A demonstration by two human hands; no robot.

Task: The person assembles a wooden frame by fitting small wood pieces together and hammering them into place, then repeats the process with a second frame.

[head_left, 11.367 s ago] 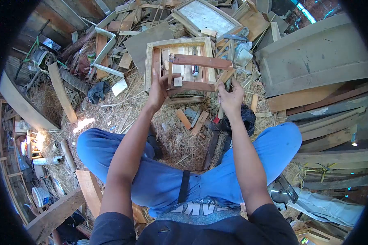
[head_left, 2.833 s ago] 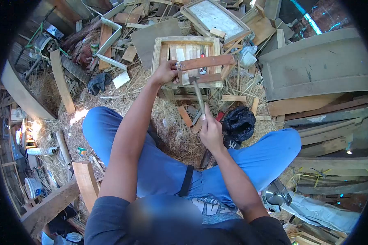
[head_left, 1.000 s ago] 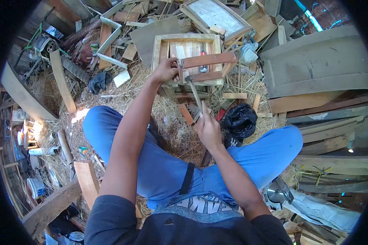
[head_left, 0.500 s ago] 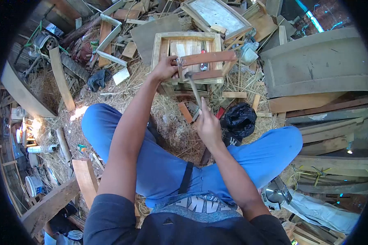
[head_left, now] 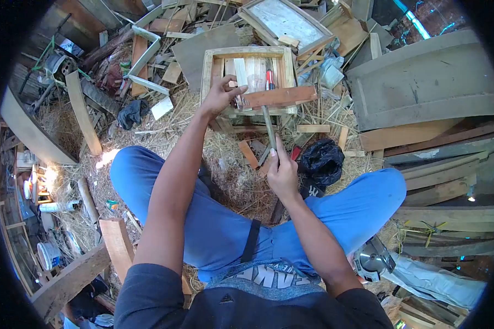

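My right hand (head_left: pixel 282 174) is closed around the handle of a hammer (head_left: pixel 269 127). The hammer's upper end is hidden at the lower edge of a reddish-brown wooden piece (head_left: pixel 280 97). At that piece's left end is my left hand (head_left: pixel 218 98), thumb over the end and fingers bent around it; the exact contact is partly hidden. Beneath lies an upturned wooden frame or box (head_left: pixel 207 74) with pale slats inside. A red-handled tool (head_left: pixel 269 79) and a pale strip of wood (head_left: pixel 240 72) lie in it.
A black plastic bag (head_left: pixel 322 160) sits near my right knee, with small wood offcuts (head_left: pixel 313 129) on the straw. Large boards (head_left: pixel 417 82) lean at the right. A curved plank (head_left: pixel 83 112) stands at the left, and a framed panel (head_left: pixel 288 22) lies behind the box.
The brown wooden piece has tilted, so its lower parallel bar no longer shows. The hammer head has gone out of sight behind it. My left fingers have shifted at its end.
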